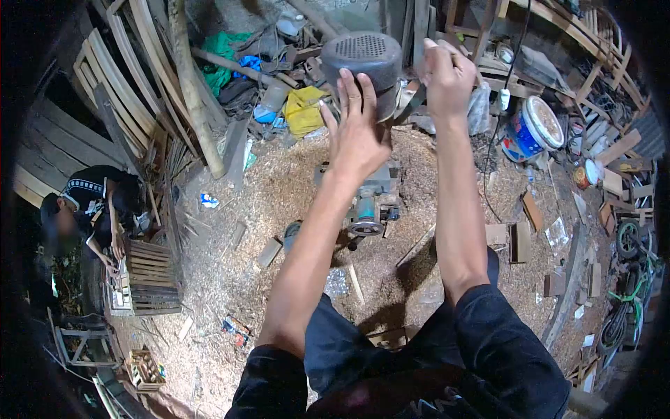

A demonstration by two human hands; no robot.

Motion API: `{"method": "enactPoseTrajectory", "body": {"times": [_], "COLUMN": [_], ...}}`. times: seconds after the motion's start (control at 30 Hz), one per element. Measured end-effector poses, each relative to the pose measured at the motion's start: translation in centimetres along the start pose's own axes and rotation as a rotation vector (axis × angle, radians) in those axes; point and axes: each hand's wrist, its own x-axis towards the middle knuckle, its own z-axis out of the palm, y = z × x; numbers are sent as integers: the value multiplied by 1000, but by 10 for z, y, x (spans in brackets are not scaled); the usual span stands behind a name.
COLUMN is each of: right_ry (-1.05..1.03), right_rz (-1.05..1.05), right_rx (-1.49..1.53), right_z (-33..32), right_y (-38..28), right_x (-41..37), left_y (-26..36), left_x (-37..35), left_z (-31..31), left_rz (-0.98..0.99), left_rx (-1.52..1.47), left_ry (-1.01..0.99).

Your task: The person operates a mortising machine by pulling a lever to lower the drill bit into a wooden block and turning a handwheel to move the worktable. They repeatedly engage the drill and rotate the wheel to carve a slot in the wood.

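Two bare forearms in short black sleeves reach out over a dirt-brown floor (223, 279) thickly strewn with pale wood shavings and offcuts. Just beyond the knees, a round metal handwheel (366, 228) sits at the near side of a grey-and-teal metal machine (365, 199), which stands on the shavings. Above it in view is a dark, rounded motor-like housing (361, 52) with a perforated end; the left hand (359, 133) lies against its near side, fingers apart. The right hand (448, 80) is raised just beside the housing, fingers curled together; whether they hold anything, I cannot tell. Rectangular brown wood blocks (520, 242) lie to the right. On the left, a co-worker in dark clothing (91, 195) bends with both hands on a slatted wooden piece (150, 276). Farther out stands a blue-and-white plastic bucket (529, 136), near a green-framed bicycle (631, 279) at the right edge. At the back, a crumpled yellow cloth (305, 112) and a green plastic sheet (220, 56) lie in piled clutter, beside a rough wooden pole (192, 91) and long, curved pale timber strips (105, 84) leaning together.
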Motion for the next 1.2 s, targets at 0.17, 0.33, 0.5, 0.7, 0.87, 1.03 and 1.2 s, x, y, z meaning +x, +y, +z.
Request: {"method": "enactPoseTrajectory", "body": {"times": [0.17, 0.33, 0.5, 0.7, 0.87, 1.03, 1.2], "right_ry": [-30, -63, -39, -126, -157, -9, 270], "right_rz": [-29, -83, -200, -238, -120, -71, -281], "right_rx": [-5, -27, 39, 42, -34, -85, -391], "right_z": [-10, -22, -31, -45, -49, -29, 20], "right_y": [-2, 0, 6, 11, 6, -3, -17], "right_x": [-23, -50, -96, -121, -115, -105, -52], "left_y": [0, -2, -10, -11, -13, -11, -5], "left_x": [-2, 1, -2, -2, -3, -6, -2], "left_z": [3, 13, 21, 25, 25, 22, 3], "left_rz": [3, 40, 45, 28, 31, -4, -11], "left_rx": [-32, -15, 18, 32, 26, 37, 64], "left_ry": [-19, 18, 9, 28, 57, 46, 42]}}
